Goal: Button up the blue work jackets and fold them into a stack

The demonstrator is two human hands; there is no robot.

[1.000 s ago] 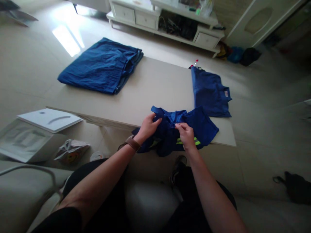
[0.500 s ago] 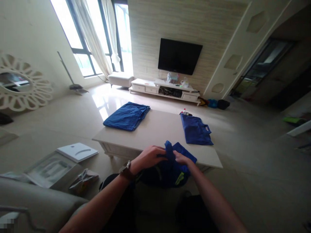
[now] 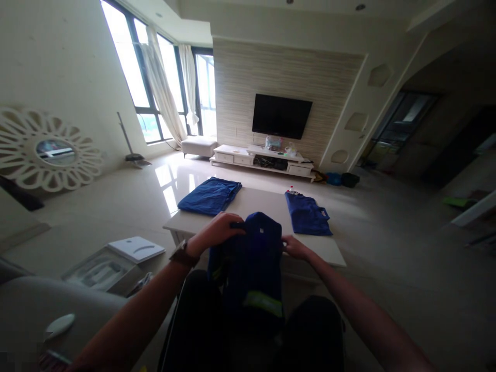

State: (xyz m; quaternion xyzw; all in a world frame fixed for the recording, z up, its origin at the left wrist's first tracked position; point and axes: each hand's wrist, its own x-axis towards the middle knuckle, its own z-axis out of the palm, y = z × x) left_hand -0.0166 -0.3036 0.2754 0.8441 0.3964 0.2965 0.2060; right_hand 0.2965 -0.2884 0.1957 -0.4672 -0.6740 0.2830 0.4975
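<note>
A dark blue garment (image 3: 248, 268) with a yellow-green reflective stripe hangs in front of me, held up by its top edge. My left hand (image 3: 217, 231), with a brown watch on the wrist, grips the top left of it. The top right is pinched by my right hand (image 3: 293, 247). The cloth drapes down over my lap, between my knees. Behind it stands a low white table (image 3: 259, 206).
A folded blue garment (image 3: 209, 195) lies on the table's far left, another folded blue shirt (image 3: 308, 219) on its right. An open white box (image 3: 112, 261) sits on the floor at left. A TV stand (image 3: 263, 160) and a wall TV stand beyond.
The blue garment has been lifted off the table edge and now hangs upright from both hands. My head has tilted up, so more of the room shows.
</note>
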